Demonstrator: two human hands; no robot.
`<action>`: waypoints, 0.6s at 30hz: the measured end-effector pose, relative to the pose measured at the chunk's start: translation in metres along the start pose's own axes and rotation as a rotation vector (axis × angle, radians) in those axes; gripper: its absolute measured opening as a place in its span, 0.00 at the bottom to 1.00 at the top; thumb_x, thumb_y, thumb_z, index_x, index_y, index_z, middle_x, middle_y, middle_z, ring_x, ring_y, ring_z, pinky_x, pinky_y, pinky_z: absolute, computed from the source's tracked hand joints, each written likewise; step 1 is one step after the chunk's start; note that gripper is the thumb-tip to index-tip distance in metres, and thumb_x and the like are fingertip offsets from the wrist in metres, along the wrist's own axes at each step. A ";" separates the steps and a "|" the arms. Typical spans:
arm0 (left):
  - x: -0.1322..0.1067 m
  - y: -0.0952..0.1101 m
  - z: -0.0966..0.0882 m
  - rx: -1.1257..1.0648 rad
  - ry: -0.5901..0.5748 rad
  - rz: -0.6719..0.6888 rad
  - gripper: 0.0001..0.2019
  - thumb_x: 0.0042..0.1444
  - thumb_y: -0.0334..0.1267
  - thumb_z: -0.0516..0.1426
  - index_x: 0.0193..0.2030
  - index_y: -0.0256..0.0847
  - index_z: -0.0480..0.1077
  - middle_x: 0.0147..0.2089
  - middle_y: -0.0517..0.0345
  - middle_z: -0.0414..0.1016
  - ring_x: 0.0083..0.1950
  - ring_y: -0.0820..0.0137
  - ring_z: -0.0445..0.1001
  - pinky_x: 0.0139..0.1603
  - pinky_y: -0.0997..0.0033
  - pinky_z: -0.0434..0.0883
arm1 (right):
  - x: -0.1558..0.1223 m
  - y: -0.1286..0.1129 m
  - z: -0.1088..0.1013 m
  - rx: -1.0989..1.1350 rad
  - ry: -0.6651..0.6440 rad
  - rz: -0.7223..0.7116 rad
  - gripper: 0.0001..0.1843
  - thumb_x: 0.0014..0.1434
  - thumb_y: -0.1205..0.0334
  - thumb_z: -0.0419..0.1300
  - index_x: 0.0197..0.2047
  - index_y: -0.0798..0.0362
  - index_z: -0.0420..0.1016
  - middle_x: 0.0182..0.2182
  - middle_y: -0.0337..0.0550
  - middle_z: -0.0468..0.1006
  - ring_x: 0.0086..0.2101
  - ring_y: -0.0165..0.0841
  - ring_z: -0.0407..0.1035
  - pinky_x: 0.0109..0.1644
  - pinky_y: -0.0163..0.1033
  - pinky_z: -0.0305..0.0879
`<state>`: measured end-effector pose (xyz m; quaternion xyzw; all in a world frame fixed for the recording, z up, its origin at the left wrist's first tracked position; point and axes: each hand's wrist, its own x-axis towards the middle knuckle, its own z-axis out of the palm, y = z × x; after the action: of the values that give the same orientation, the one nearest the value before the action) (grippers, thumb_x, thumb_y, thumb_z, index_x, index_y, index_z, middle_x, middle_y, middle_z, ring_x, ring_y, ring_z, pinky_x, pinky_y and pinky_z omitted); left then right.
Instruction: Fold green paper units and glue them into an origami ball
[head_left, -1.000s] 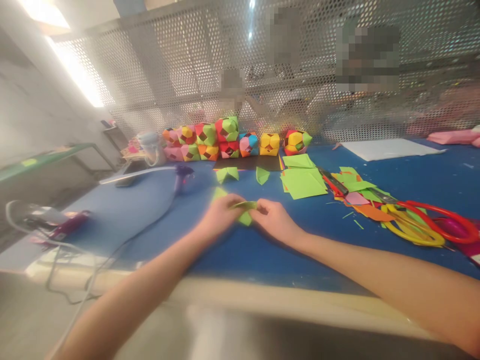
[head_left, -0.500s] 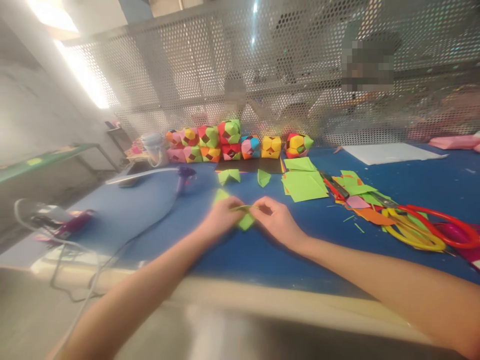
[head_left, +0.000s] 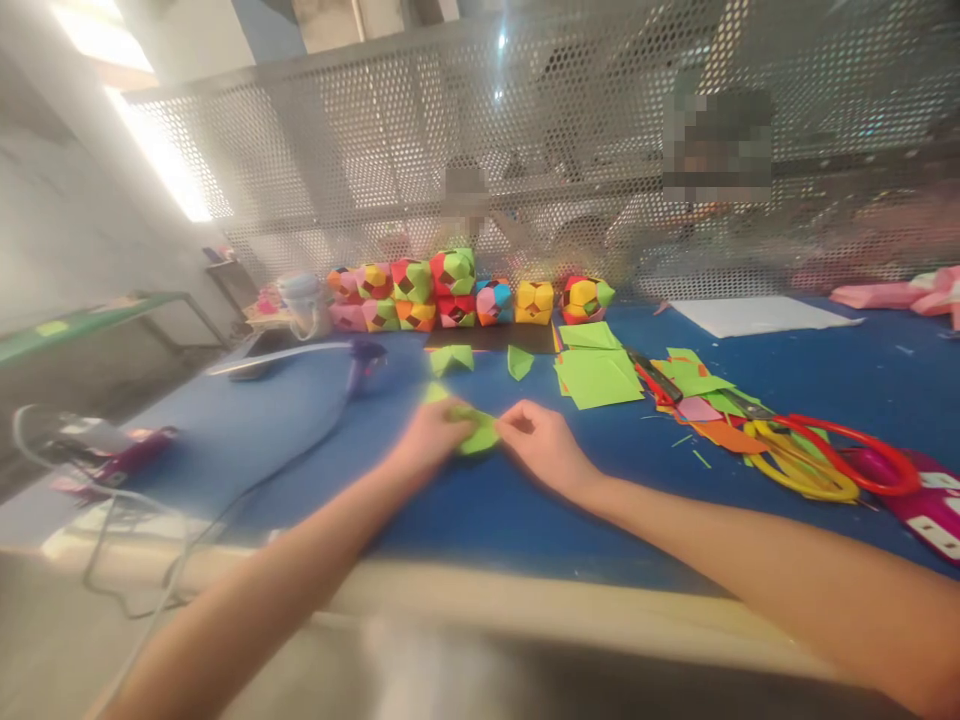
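Observation:
A folded piece of green paper [head_left: 477, 432] is held low over the blue table, between my two hands. My left hand [head_left: 437, 432] pinches its left side, with the fingers closed. At its right corner, the thumb and fingertips of my right hand [head_left: 538, 438] are pinched together. Just behind my left hand lies another bit of green paper [head_left: 435, 392], partly hidden. Two folded green pieces stand farther back: a wide one [head_left: 452, 359] and a smaller pointed one [head_left: 520, 362]. A stack of green paper squares [head_left: 600, 378] lies to the right.
Multicoloured folded-paper balls [head_left: 412, 310] line the back, before a perforated metal screen [head_left: 360, 150] with people behind. Scissors with red handles [head_left: 896, 488] and yellow handles [head_left: 810, 480] lie right among paper scraps. A purple glue gun [head_left: 363, 362] with its cord is left.
The green paper has turned between my hands, so a broader face now shows. My hands stay close together, and the whole view has shifted slightly.

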<state>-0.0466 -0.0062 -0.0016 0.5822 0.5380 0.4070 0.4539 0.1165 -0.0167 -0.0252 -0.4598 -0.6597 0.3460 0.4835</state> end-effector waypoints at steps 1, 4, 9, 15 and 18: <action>0.000 0.000 0.000 -0.003 -0.005 0.000 0.08 0.41 0.34 0.59 0.30 0.35 0.69 0.27 0.60 0.71 0.27 0.75 0.68 0.30 0.74 0.64 | 0.000 0.001 0.000 0.002 0.002 -0.004 0.11 0.53 0.55 0.59 0.25 0.53 0.69 0.22 0.38 0.73 0.26 0.30 0.66 0.32 0.36 0.62; -0.002 0.002 0.000 -0.006 -0.027 0.008 0.08 0.41 0.35 0.59 0.29 0.35 0.69 0.26 0.60 0.70 0.27 0.74 0.68 0.30 0.75 0.64 | -0.002 0.001 0.001 0.010 -0.023 -0.011 0.12 0.53 0.54 0.58 0.26 0.53 0.68 0.23 0.38 0.73 0.26 0.30 0.66 0.32 0.36 0.63; -0.006 0.010 -0.004 0.090 -0.123 0.016 0.07 0.41 0.34 0.58 0.29 0.35 0.70 0.24 0.62 0.68 0.26 0.76 0.65 0.26 0.77 0.61 | 0.003 -0.013 -0.011 0.024 -0.055 -0.072 0.12 0.57 0.53 0.54 0.31 0.53 0.70 0.27 0.39 0.74 0.29 0.30 0.67 0.35 0.36 0.64; -0.015 0.015 -0.005 0.243 -0.439 0.032 0.07 0.42 0.34 0.56 0.30 0.37 0.72 0.24 0.62 0.69 0.25 0.75 0.64 0.24 0.78 0.60 | 0.031 -0.039 -0.054 0.009 0.227 -0.151 0.10 0.54 0.55 0.56 0.30 0.52 0.70 0.25 0.38 0.73 0.28 0.30 0.67 0.34 0.36 0.65; -0.019 0.015 -0.005 0.273 -0.578 0.049 0.07 0.43 0.34 0.56 0.30 0.37 0.73 0.24 0.62 0.70 0.26 0.74 0.66 0.25 0.78 0.61 | 0.044 -0.038 -0.070 -0.021 0.300 -0.156 0.09 0.54 0.55 0.56 0.31 0.53 0.69 0.27 0.39 0.74 0.27 0.29 0.68 0.35 0.37 0.65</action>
<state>-0.0494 -0.0251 0.0145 0.7420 0.4221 0.1595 0.4957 0.1682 0.0129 0.0436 -0.4586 -0.6173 0.2279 0.5972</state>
